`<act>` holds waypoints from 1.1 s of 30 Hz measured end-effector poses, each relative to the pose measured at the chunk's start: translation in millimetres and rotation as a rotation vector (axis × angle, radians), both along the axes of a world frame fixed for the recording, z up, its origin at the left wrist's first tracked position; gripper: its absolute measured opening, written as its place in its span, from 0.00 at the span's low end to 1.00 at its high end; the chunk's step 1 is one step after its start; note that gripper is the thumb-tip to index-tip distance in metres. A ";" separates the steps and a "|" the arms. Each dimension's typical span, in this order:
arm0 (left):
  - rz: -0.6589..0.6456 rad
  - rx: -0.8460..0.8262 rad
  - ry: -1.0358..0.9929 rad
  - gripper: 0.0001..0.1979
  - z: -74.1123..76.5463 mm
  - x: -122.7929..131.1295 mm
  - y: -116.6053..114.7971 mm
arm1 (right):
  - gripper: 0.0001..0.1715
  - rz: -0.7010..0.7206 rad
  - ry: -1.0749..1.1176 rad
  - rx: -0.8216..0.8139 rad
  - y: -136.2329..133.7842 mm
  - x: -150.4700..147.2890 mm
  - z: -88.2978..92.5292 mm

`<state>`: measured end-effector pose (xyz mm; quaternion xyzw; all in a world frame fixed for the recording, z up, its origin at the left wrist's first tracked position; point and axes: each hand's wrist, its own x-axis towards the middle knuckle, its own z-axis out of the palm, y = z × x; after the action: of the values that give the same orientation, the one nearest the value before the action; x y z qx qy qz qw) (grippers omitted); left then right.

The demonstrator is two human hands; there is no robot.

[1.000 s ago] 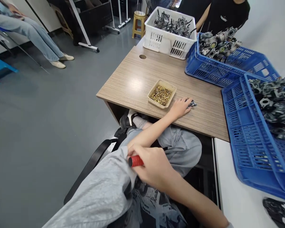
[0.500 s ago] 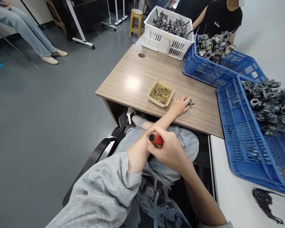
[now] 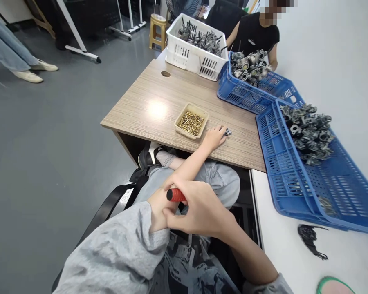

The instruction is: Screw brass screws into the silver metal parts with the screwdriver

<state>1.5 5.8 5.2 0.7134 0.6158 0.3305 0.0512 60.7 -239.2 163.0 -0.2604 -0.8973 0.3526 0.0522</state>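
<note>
My right hand (image 3: 199,208) holds a tool by its red ribbed handle (image 3: 177,195), which has a black end cap. The thumb is spread off the handle, and the tool's far end is hidden behind my hand and left forearm. Out on the wooden table (image 3: 135,106), my left hand (image 3: 213,138) lies with its fingers a little apart over small silvery metal parts (image 3: 227,132), partly covering them. Just left of that hand sits a shallow cream tray (image 3: 184,134) of brass-coloured screw-like pieces (image 3: 191,122).
A white crate (image 3: 184,61) and two blue crates, one farther (image 3: 239,96) and one nearer (image 3: 272,163), hold grey metal parts. Black plastic (image 3: 311,241) and a green-rimmed round thing (image 3: 326,281) lie on the white surface at right. A person (image 3: 254,34) sits behind the crates.
The view has swung right, so the scene sits farther left. My right hand's thumb has spread away from the red handle. My left hand stays over the small metal parts.
</note>
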 end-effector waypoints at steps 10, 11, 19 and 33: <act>0.006 -0.010 0.010 0.21 5.0 -2.4 -3.6 | 0.23 0.007 0.012 -0.052 0.3 0.7 3.1; 0.009 -0.012 0.011 0.21 5.2 -2.5 -3.8 | 0.24 0.000 0.014 -0.057 0.6 0.3 3.3; 0.002 -0.026 0.019 0.21 5.8 -3.9 -3.9 | 0.16 -0.001 0.009 0.002 1.3 -2.5 -1.6; -0.002 -0.030 0.010 0.22 5.8 -3.4 -3.8 | 0.18 0.044 0.018 -0.008 6.8 -1.9 0.4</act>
<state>-1.9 2.0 11.0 0.7149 0.6202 0.3176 0.0589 58.8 -232.5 163.4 -0.2377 -0.9008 0.3596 0.0513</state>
